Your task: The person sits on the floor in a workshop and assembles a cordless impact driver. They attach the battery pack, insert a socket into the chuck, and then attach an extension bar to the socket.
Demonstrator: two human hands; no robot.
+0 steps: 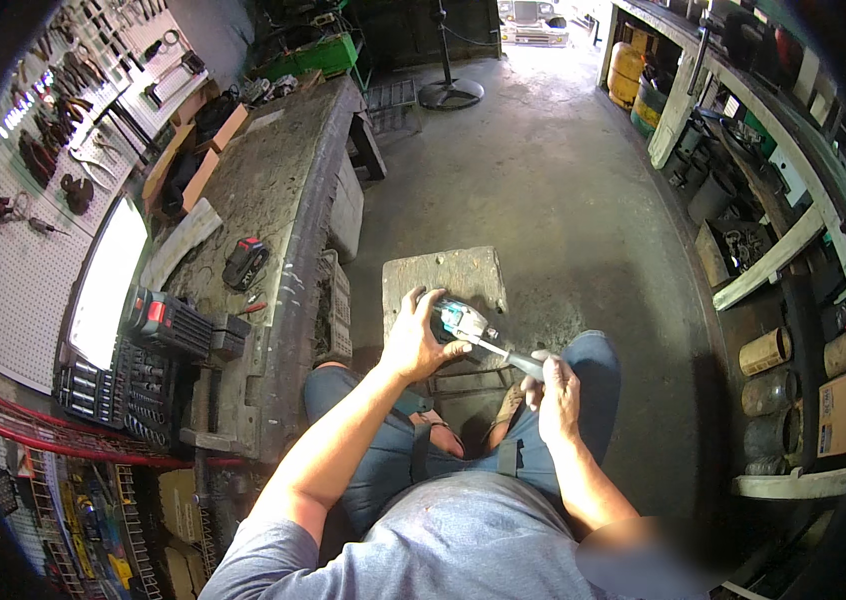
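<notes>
My left hand [413,341] grips a small teal and silver tool body [461,319] above a worn wooden stool top [443,272]. Its fingers curl round the far side and the thumb presses from the near side. In my right hand [557,398], closed round its grey handle, is a screwdriver [522,363]. The screwdriver's shaft points up and left to the silver end of the tool body. Whether its tip sits in a screw is too small to tell.
On the workbench [273,170] to my left lie a black and red battery pack [245,262], a battery charger [171,322] and a socket set [93,390]. Hand tools hang on a pegboard [13,300]. Wooden shelving [783,255] with cans lines the right side. A stand [451,93] rises ahead.
</notes>
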